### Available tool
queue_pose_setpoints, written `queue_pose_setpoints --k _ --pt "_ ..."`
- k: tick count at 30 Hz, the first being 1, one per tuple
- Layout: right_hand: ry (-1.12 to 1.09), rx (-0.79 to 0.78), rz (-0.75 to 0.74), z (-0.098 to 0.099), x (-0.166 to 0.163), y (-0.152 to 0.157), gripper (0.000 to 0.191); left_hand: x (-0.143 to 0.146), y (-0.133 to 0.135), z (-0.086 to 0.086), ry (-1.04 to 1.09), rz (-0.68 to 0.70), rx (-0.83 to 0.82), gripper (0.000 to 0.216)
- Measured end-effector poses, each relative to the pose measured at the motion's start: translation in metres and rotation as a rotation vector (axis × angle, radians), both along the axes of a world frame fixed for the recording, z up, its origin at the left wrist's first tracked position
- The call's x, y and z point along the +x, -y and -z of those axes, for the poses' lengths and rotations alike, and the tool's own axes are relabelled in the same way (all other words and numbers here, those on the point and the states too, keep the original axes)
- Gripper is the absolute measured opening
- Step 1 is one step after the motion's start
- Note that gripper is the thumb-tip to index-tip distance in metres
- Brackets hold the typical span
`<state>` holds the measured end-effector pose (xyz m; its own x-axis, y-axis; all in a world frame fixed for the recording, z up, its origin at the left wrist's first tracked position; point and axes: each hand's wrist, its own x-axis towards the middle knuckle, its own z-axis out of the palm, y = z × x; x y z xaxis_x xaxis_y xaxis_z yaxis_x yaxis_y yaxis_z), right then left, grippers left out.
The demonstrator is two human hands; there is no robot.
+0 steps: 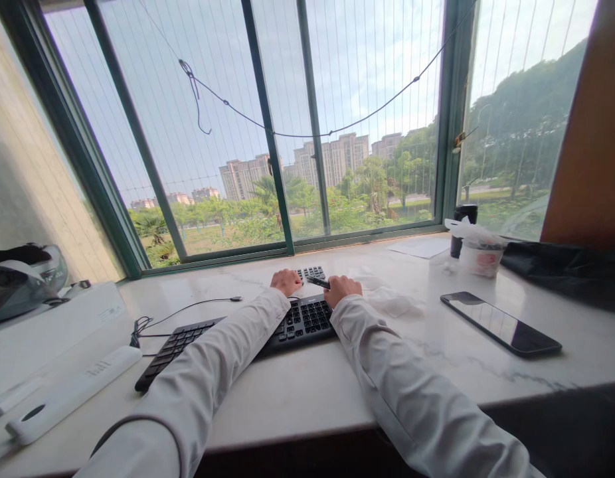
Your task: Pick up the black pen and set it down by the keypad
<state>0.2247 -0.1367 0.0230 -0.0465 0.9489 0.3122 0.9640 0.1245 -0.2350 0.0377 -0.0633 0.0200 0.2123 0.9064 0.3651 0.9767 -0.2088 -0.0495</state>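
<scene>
A black keyboard [307, 318] lies across the white countertop, partly hidden under my left sleeve. Beyond its back edge, small dark keycaps [315, 271] appear to lie in rows on the counter. My right hand [343, 289] is closed around a black pen-like tool [318, 282], whose tip points left toward my other hand; its exact kind is unclear. My left hand [286, 282] is just left of the keycaps, behind the keyboard, with its fingers curled together. Whatever those fingers hold, if anything, is too small to make out.
A black phone [499, 323] lies at right, below a white tub in a plastic bag [479, 255]. Crumpled clear plastic [392, 299] is right of my hands. At left are a cable [188, 307], a long white device [78, 392] and a helmet [26, 279]. Windows stand behind.
</scene>
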Motion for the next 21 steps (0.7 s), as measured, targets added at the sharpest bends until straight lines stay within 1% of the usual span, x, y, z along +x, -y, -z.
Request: queue_pose_setpoints --k 3,7,10,12,14,17,19,21 --pt "-0.003 0.002 0.001 0.001 -0.001 0.0 0.029 -0.002 0.007 -0.008 0.009 0.0 0.015 0.022" --pt "-0.031 0.031 0.002 0.0 -0.003 0.002 0.03 -0.01 0.023 -0.031 0.085 -0.011 0.089 0.025" --pt "-0.065 0.068 0.029 -0.004 -0.002 0.005 0.031 -0.02 0.045 -0.048 0.135 0.018 0.15 0.026" --pt "-0.081 0.079 0.044 -0.006 -0.002 0.008 0.032 -0.026 0.065 -0.053 0.155 0.034 0.171 0.026" --pt "-0.096 0.081 0.055 -0.007 -0.003 0.01 0.034 -0.031 0.088 -0.052 0.173 0.053 0.166 0.026" --pt "-0.136 0.08 0.06 -0.007 -0.005 0.013 0.036 -0.038 0.118 -0.041 0.204 0.11 0.147 0.027" --pt "-0.194 0.105 0.071 -0.006 -0.007 0.013 0.035 -0.042 0.131 -0.03 0.249 0.157 0.132 0.028" --pt "-0.333 0.164 0.067 -0.007 -0.009 0.013 0.033 -0.045 0.138 -0.021 0.293 0.201 0.088 0.027"
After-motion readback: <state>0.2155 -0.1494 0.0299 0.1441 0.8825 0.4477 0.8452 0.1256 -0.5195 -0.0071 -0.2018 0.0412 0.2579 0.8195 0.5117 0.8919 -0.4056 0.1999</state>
